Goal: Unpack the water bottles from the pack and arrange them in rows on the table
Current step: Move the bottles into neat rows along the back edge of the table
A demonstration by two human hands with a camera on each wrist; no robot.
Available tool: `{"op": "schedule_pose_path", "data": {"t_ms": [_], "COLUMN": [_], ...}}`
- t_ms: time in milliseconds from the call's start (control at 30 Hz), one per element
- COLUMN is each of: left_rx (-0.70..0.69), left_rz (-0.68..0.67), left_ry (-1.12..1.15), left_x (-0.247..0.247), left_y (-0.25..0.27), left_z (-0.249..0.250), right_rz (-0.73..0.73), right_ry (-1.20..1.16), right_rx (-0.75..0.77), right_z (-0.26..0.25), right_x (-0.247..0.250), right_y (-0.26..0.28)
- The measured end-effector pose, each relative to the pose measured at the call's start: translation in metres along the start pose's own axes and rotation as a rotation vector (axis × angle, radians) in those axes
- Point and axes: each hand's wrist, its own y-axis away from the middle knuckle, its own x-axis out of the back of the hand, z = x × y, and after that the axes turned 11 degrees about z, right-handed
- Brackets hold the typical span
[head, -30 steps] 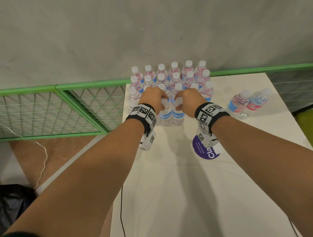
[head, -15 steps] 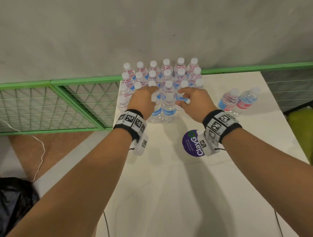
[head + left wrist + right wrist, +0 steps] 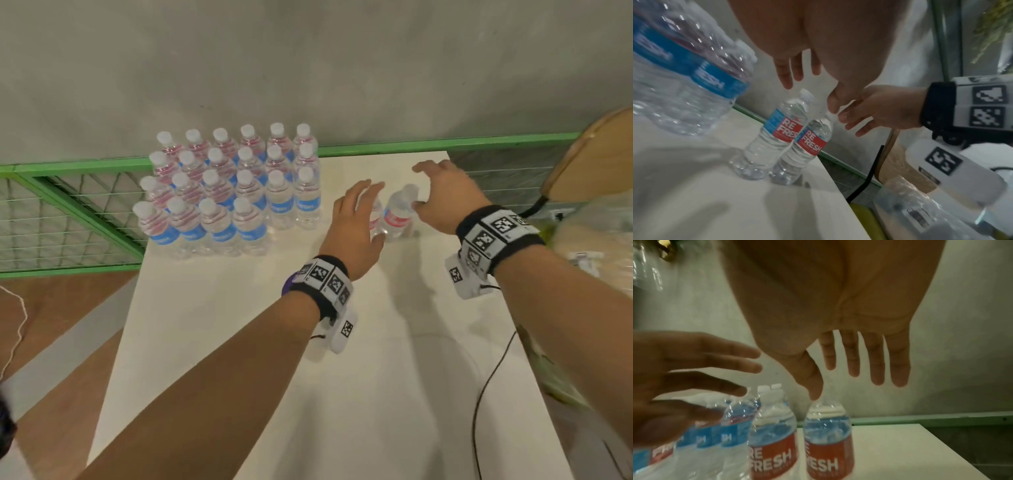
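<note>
Several clear water bottles with blue-and-red labels stand in tight rows at the back left of the white table. Two loose bottles stand upright side by side to their right: the left one and the right one. My left hand hovers just left of the pair with straight fingers, covering part of the left bottle in the head view. My right hand is spread above and to their right, its thumb at the right bottle's cap. Neither hand holds anything.
The table's right edge lies close beside the two loose bottles. A green mesh railing and a grey wall run behind. A wooden chair back and crumpled clear plastic sit at the right. A black cable crosses the table.
Both hands have left the front of the bottle block and moved right to the two loose bottles, fingers now spread. The head view has swung right as well.
</note>
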Motion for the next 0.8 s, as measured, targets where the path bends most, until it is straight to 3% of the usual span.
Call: {"op": "schedule_pose_path", "data": {"t_ms": [133,267,533,800], "left_rx": [0.119,0.094,0.113,-0.057], "left_rz": [-0.082,-0.18,-0.296,-0.412], "left_ry": [-0.183,-0.258,-0.281,-0.481], "left_x": [-0.03,-0.026,0.038,0.106], "left_y": [-0.039,-0.053,-0.044,-0.036], "left_z": [0.007,0.002,-0.029,-0.064], "right_rz": [-0.164,-0.168,-0.25,-0.285], "right_ry": [-0.066,-0.061,-0.085,-0.111], "right_rx": [0.155,0.161,0.15,0.205], "right_z": [0.009,0.009,-0.009,-0.07], "right_x": [-0.016,-0.025,-0.026,-0.039], "right_y": [-0.008,-0.008,0.005,0.013]}}
